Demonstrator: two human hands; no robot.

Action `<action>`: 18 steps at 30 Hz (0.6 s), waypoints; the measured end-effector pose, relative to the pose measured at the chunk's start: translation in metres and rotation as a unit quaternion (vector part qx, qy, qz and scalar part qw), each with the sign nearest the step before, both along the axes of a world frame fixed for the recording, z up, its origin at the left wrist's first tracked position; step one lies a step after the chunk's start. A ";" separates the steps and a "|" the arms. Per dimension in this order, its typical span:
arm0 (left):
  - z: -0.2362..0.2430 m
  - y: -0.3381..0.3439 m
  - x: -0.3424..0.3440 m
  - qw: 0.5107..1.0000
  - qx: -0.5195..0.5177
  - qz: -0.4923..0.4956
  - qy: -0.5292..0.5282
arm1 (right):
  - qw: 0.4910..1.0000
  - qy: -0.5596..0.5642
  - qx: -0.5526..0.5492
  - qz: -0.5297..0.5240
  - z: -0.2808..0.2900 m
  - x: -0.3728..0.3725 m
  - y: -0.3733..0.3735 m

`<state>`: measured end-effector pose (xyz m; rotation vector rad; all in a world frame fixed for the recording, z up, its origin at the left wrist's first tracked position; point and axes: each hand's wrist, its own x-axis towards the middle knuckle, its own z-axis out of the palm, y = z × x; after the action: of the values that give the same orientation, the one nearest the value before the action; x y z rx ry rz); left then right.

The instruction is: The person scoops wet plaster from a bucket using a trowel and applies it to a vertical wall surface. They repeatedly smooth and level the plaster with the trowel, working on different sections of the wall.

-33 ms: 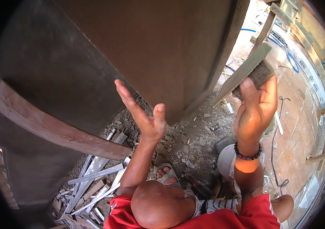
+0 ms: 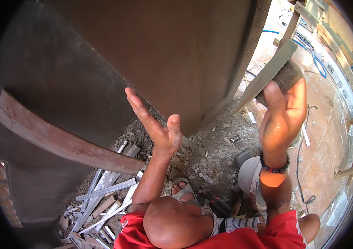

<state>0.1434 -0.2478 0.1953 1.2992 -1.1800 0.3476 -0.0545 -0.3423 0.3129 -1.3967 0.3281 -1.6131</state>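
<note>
My right hand [image 2: 282, 122] is raised on the right, with a dark beaded bracelet at the wrist. Its thumb and fingers close round the rough brown handle block of a plastering float [image 2: 272, 74]. The float's long grey face is tilted, facing toward the smooth brown plastered wall [image 2: 164, 54], with a gap between them. My left hand [image 2: 160, 133] holds nothing; its fingers are stretched out and the thumb stands apart, near the wall's lower edge. Whether the fingertips touch the wall, I cannot tell.
A dark grey wall [image 2: 48, 70] stands at left, with a wooden plank [image 2: 60, 135] against it. Metal and wood offcuts [image 2: 106, 193] lie below. Rubble [image 2: 209, 159] covers the ground. A whitish bucket [image 2: 247, 176], black cable [image 2: 298, 174] and blue hose [image 2: 318, 68] are to the right.
My right hand and the float have shifted slightly to the right, away from the brown wall. The left hand has stayed nearly in place.
</note>
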 end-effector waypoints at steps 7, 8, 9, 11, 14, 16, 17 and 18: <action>0.015 0.008 -0.013 0.998 0.013 0.051 -0.022 | 0.940 0.338 -0.023 -0.040 0.037 -0.088 -0.047; 0.015 0.006 -0.014 0.999 0.021 0.042 0.004 | 0.938 0.345 0.016 -0.028 0.035 -0.111 -0.052; 0.014 0.005 -0.013 0.998 0.012 0.047 0.048 | 0.901 0.430 0.052 -0.013 0.038 -0.136 -0.061; 0.015 0.001 -0.012 0.998 0.012 0.051 0.027 | 0.852 0.509 0.118 0.009 0.031 -0.186 -0.069; 0.017 -0.004 -0.010 0.996 0.032 0.078 0.002 | 0.771 0.608 0.187 0.031 0.009 -0.244 -0.080; 0.019 -0.006 -0.011 0.994 0.038 0.104 -0.001 | 0.752 0.624 0.206 0.054 -0.015 -0.274 -0.083; 0.021 -0.007 -0.012 0.994 0.039 0.103 -0.004 | 0.735 0.640 0.222 0.043 -0.030 -0.286 -0.088; 0.022 -0.007 -0.013 0.994 0.039 0.099 0.001 | 0.730 0.642 0.229 0.040 -0.047 -0.297 -0.093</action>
<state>0.1304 -0.2551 0.2177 1.4884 -1.0743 0.4479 -0.3512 -0.4357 0.2655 -1.8507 1.3290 -0.1645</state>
